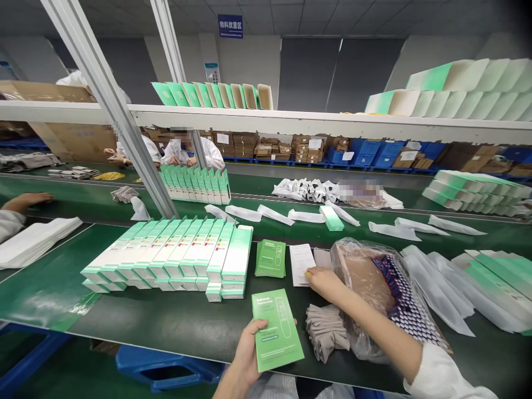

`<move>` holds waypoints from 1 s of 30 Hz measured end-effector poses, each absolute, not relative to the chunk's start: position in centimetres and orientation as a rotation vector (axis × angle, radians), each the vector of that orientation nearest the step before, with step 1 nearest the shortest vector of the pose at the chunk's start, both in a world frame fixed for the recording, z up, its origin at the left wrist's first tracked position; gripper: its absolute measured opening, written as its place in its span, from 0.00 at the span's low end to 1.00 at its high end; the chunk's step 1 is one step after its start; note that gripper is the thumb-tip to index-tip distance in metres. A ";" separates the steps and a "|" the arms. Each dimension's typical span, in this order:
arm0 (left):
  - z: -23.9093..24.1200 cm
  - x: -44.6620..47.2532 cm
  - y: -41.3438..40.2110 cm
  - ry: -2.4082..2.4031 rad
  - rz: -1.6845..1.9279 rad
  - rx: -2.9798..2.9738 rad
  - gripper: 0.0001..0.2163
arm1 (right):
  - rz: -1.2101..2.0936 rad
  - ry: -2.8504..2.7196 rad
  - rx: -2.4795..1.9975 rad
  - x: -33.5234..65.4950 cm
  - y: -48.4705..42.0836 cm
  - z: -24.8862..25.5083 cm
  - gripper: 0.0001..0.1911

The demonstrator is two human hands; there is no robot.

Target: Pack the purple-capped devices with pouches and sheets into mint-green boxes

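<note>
My left hand (246,350) grips a green booklet (277,331) with "Infrared" printed on it and the outline of a thermometer, tilted above the near edge of the bench. Over the bench my right hand (326,284) reaches out, its fingers closed on the edge of a white printed leaflet (302,263); a fingertip there has something yellow on it. A stack of similar green booklets (271,259) lies to the left of the leaflet. Below my right forearm is a bundle of grey-beige fabric pouches (326,332).
Rows of green-and-white boxes (166,249) stand on the left of the bench. A clear plastic bag (353,260) with patterned contents lies at right, beside white sleeves (440,282). Behind runs a green belt (257,227) carrying white sleeves; a metal post (124,111) rises at left.
</note>
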State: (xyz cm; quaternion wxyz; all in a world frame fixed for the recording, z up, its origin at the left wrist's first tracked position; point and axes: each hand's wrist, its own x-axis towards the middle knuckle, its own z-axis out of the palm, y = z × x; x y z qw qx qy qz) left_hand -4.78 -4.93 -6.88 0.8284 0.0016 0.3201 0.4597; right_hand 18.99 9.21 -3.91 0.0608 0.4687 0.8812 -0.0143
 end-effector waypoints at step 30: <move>-6.1 -1.3 -3.7 0.798 1.025 0.117 0.20 | -0.387 3.106 1.346 15.6 -1.0 0.1 0.12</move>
